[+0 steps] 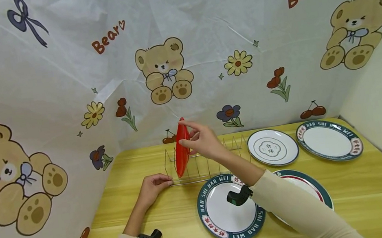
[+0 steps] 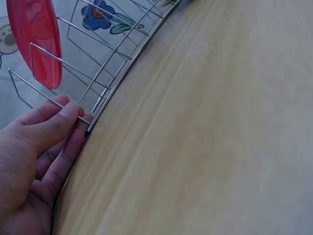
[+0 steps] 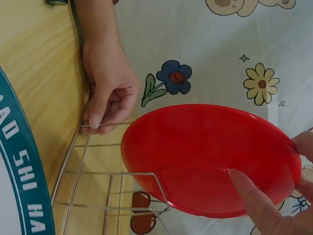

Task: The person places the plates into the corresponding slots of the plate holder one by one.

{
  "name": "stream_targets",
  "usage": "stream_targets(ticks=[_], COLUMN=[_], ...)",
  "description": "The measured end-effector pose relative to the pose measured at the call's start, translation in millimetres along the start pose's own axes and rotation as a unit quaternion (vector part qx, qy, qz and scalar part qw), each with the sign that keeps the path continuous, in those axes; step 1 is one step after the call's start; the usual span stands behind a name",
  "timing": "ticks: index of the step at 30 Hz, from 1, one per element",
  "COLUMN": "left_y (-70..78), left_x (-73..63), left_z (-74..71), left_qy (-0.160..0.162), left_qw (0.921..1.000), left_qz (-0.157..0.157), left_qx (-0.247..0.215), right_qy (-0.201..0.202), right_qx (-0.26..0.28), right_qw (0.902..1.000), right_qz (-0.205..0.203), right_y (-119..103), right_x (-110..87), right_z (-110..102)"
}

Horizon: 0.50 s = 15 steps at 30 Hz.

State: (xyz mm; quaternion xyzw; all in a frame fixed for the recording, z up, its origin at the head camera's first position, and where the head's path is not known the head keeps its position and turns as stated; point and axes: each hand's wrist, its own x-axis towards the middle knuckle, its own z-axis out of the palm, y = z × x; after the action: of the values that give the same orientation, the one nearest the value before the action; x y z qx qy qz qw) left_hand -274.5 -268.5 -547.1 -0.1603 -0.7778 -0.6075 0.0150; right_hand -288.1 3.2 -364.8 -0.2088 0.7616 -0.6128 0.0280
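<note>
A glossy red plate (image 1: 182,153) stands nearly on edge at the left end of a wire dish rack (image 1: 204,180). My right hand (image 1: 204,141) holds this plate by its upper edge, the thumb on the near face and the fingers on the rim. In the right wrist view, the red plate (image 3: 205,156) shows its broad face, and its lower part lies among the rack's wires. With thumb and fingers, my left hand (image 2: 44,142) pinches the rack's front left corner, also seen in the head view. Whether the plate's edge bears on the rack is unclear.
A white plate with a green lettered rim (image 1: 226,208) lies before the rack. Another green-rimmed plate (image 1: 321,188) is partly hidden by my right forearm. Right of the rack lie a thin-rimmed white plate (image 1: 273,147) and an oval green-rimmed plate (image 1: 329,140). A bear-print sheet (image 1: 194,19) hangs behind.
</note>
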Motion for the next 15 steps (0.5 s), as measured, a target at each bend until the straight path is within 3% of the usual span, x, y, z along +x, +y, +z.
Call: stream_targets(ticks=[6, 15], left_y=[1.3, -1.5], left_x=[-0.4, -0.2], left_z=[-1.3, -0.3], left_qy=[0.004, 0.002], left_qw=[1.0, 0.9999], left_qz=[0.004, 0.007], left_qx=[-0.005, -0.007], right_qy=[0.012, -0.015], right_qx=[0.003, -0.052], right_qw=[0.9999, 0.9985], right_qz=[0.001, -0.007], right_y=[0.8, 15.3], right_x=[2.8, 5.5], right_z=[7.2, 22.5])
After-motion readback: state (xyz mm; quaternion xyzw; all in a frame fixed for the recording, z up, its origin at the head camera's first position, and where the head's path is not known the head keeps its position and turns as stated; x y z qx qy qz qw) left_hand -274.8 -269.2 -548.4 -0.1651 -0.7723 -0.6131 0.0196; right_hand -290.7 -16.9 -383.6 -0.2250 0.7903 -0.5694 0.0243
